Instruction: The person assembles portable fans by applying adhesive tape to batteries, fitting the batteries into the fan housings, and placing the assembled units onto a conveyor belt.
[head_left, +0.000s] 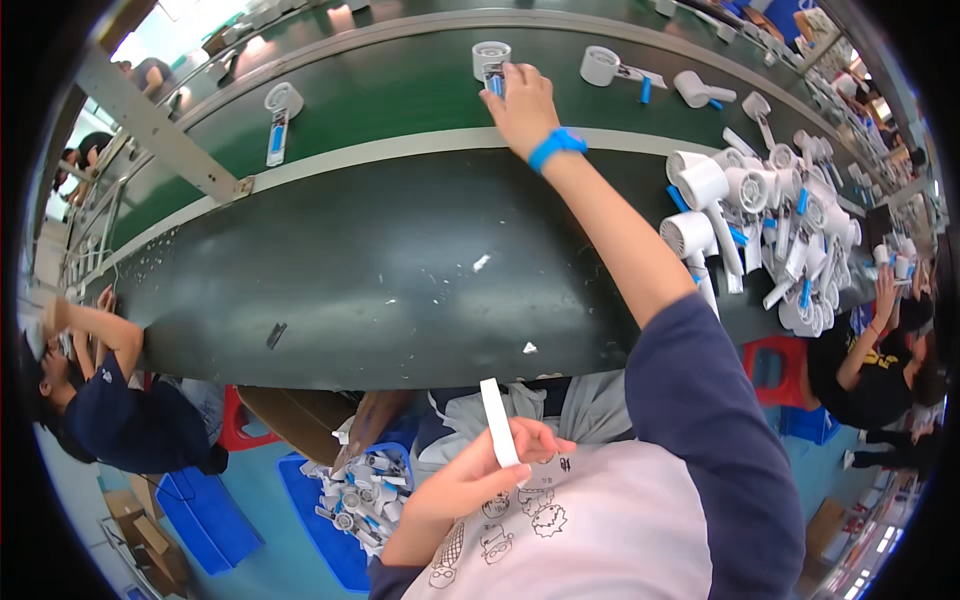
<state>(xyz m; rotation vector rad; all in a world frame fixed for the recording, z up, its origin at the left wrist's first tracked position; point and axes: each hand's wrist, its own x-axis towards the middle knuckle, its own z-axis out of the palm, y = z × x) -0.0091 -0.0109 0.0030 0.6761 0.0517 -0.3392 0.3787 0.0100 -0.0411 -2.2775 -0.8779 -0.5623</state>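
My left fingers [538, 437] pinch a white strip [498, 418] at six o'clock, likely steadying it; right fingers [517, 84] at twelve's fan [491, 50], grip I can't tell.

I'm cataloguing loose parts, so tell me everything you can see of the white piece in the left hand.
The white piece is a long, narrow strip with a plain, smooth face, apparently plastic. The left hand grips its lower part between thumb and fingers, in front of the person's shirt. It slants a little, its free upper end leaning left and overlapping the near edge of the dark bench in view. Its reverse side is hidden.
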